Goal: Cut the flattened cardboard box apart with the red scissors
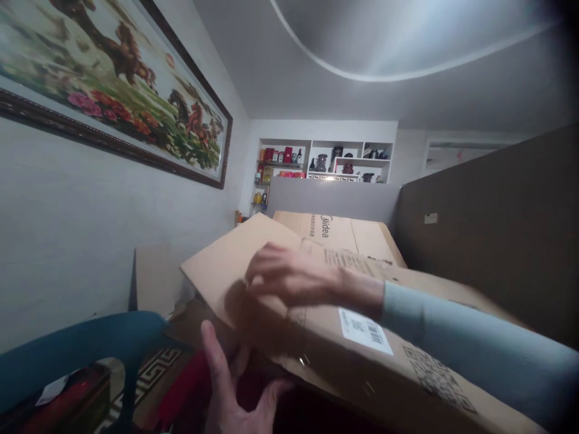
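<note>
A large brown cardboard box [335, 361] lies across the middle and right, with a white label [365, 330] and a printed code on its side. Its plain flap [226, 259] juts out to the left. Over the flap and the box's near edge is my right hand [280, 274], fingers curled and blurred by motion; whether anything is between them is hidden. Below the flap, beside the box's lower edge, my left hand [239, 386] shows its palm with the fingers spread and nothing held.
Behind stands another carton [348, 232] marked Midea. A teal chair [81, 343] is at the lower left, near a red item [181, 386]. A framed horse picture [136, 90] hangs on the left wall. Shelves [346, 161] hold bottles and ornaments; a dark panel [488, 229] rises at right.
</note>
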Action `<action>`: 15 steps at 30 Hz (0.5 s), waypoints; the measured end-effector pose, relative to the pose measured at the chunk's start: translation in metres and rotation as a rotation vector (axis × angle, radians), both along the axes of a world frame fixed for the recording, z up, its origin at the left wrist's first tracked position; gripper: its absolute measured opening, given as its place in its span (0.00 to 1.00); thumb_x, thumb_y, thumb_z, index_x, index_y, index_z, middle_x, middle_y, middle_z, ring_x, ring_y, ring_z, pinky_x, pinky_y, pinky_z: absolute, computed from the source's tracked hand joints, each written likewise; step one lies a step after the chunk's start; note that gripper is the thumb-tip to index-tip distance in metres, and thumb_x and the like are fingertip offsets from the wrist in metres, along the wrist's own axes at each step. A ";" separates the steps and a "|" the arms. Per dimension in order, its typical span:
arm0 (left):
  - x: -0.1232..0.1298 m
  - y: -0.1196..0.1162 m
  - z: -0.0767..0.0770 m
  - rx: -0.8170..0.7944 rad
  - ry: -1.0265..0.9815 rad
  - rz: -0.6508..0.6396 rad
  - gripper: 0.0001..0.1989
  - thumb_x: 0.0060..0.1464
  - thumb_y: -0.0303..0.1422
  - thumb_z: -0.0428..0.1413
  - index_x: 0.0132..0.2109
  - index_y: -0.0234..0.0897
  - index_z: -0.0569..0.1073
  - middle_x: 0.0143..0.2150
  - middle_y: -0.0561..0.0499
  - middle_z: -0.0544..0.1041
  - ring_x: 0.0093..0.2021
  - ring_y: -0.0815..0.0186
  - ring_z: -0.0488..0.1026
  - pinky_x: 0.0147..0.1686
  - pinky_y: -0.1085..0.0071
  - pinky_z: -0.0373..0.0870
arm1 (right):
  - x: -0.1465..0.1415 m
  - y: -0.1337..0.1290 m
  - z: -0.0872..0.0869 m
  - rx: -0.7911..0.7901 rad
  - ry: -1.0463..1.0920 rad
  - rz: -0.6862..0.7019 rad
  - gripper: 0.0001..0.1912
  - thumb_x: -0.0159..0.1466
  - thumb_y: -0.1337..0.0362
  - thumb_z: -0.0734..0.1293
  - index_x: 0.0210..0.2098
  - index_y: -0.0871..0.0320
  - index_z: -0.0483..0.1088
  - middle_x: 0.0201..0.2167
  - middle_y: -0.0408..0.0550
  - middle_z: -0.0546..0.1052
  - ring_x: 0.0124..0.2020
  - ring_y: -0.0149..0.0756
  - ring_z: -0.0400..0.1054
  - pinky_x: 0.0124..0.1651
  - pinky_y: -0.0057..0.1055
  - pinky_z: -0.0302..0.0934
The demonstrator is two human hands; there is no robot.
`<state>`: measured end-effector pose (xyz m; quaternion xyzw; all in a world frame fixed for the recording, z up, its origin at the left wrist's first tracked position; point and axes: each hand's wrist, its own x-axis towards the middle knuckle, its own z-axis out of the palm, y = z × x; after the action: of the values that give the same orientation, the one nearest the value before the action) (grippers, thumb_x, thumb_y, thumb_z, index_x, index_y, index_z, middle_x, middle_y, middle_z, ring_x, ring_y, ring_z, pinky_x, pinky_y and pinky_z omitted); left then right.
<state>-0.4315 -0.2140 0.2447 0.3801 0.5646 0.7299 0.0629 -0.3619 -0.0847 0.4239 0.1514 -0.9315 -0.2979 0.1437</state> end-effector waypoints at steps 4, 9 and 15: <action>-0.004 0.006 -0.002 0.012 -0.127 -0.042 0.53 0.46 0.29 0.64 0.69 0.55 0.39 0.50 0.51 0.76 0.59 0.52 0.68 0.54 0.51 0.71 | 0.008 -0.045 -0.001 0.223 -0.213 0.229 0.15 0.73 0.66 0.53 0.44 0.61 0.70 0.43 0.47 0.72 0.47 0.35 0.59 0.51 0.34 0.54; -0.003 0.005 0.009 0.035 -0.231 -0.154 0.52 0.43 0.34 0.66 0.68 0.58 0.44 0.53 0.53 0.75 0.58 0.52 0.69 0.58 0.49 0.66 | 0.002 -0.051 -0.005 0.342 -0.292 0.135 0.16 0.72 0.72 0.53 0.45 0.59 0.72 0.49 0.43 0.72 0.54 0.33 0.59 0.65 0.35 0.43; -0.002 0.007 0.011 0.050 -0.262 -0.079 0.50 0.35 0.38 0.69 0.65 0.58 0.54 0.52 0.52 0.75 0.54 0.52 0.72 0.54 0.52 0.71 | -0.016 -0.063 -0.013 0.432 -0.318 -0.024 0.16 0.67 0.75 0.58 0.35 0.52 0.74 0.38 0.37 0.76 0.46 0.36 0.65 0.60 0.41 0.50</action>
<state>-0.4339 -0.2071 0.2562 0.3048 0.5179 0.7841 0.1552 -0.3775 -0.1478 0.4105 0.2124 -0.8588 -0.4641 -0.0438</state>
